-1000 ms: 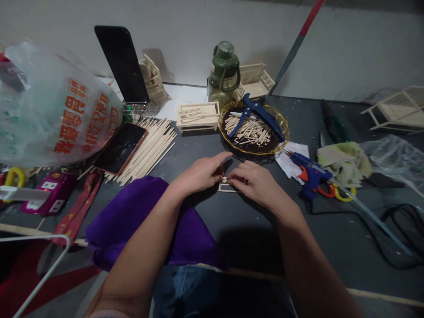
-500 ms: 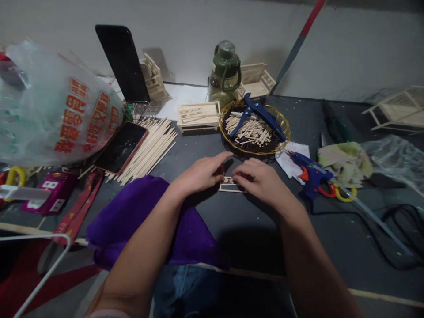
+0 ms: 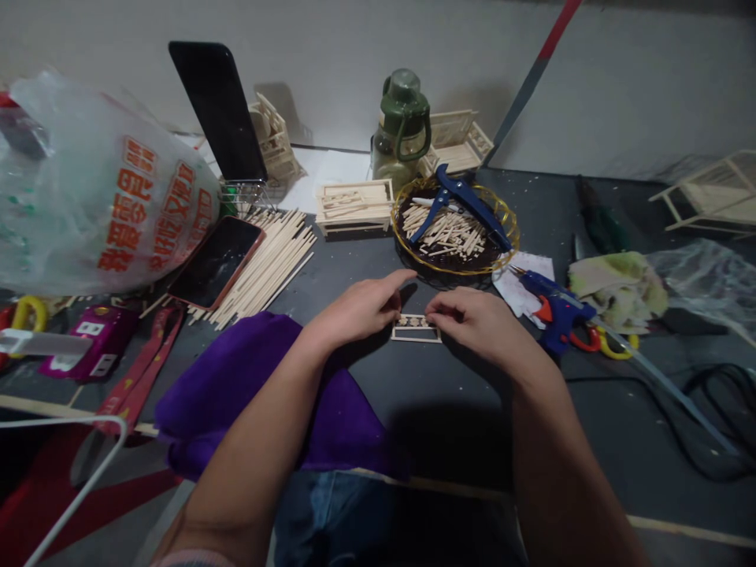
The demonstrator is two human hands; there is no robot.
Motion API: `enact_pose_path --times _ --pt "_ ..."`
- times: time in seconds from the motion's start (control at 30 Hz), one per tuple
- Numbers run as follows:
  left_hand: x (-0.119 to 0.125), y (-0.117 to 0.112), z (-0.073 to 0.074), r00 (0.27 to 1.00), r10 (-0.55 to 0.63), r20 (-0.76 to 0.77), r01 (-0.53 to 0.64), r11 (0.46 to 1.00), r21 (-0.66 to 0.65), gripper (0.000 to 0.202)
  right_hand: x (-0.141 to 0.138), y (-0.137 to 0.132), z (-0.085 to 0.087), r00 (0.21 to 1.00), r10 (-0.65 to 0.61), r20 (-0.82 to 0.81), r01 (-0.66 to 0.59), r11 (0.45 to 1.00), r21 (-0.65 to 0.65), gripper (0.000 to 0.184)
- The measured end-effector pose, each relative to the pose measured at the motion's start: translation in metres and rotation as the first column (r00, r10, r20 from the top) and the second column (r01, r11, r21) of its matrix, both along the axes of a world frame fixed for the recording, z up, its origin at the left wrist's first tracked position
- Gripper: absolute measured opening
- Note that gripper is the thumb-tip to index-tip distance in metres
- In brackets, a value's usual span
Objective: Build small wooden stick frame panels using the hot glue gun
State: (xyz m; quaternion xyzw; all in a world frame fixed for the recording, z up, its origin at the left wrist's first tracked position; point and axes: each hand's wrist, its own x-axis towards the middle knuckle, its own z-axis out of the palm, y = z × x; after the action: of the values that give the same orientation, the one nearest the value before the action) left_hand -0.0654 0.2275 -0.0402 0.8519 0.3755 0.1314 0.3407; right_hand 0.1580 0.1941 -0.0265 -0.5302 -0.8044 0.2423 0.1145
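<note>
A small rectangular wooden stick frame [image 3: 416, 339] lies flat on the dark table, with a row of little wooden pieces along its far side. My left hand [image 3: 369, 307] pinches the frame's far left corner between thumb and bent fingers, its index finger stretched out above. At the far right corner, the fingertips of my right hand [image 3: 466, 315] are pressed together on the frame. Whether they also hold a tiny piece is hidden. Just beyond my hands stands a gold wire basket [image 3: 513, 240] with short cut sticks [image 3: 446, 232] and a blue cutter [image 3: 472, 206].
To the right lie a blue glue gun [image 3: 552, 303], its cord and a stained cloth [image 3: 620, 287]. Left are long sticks [image 3: 265, 268], a phone [image 3: 216, 264], a purple cloth [image 3: 236, 386] and a plastic bag [image 3: 76, 197]. A green-lidded bottle [image 3: 405, 118] stands behind.
My right hand has shifted slightly right toward the frame's right end, uncovering more of the row of little pieces. My left hand stays in place.
</note>
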Motion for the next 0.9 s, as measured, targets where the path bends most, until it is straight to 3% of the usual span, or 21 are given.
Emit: enact_pose_path --times 0.4,0.9 --pt "0.0001 0.0001 0.0009 1.0 0.0 0.009 0.0 1.0 -0.028 0.066 -0.0008 0.0011 -0.0075 0.998 0.044 0.05 -0.045 0.999 0.017 0.013" --pt "0.0008 -0.0002 0.0027 1.0 -0.001 0.001 0.001 1.0 -0.02 0.064 0.0013 0.001 -0.001 1.0 0.011 0.011 -0.011 1.0 0.021 0.016"
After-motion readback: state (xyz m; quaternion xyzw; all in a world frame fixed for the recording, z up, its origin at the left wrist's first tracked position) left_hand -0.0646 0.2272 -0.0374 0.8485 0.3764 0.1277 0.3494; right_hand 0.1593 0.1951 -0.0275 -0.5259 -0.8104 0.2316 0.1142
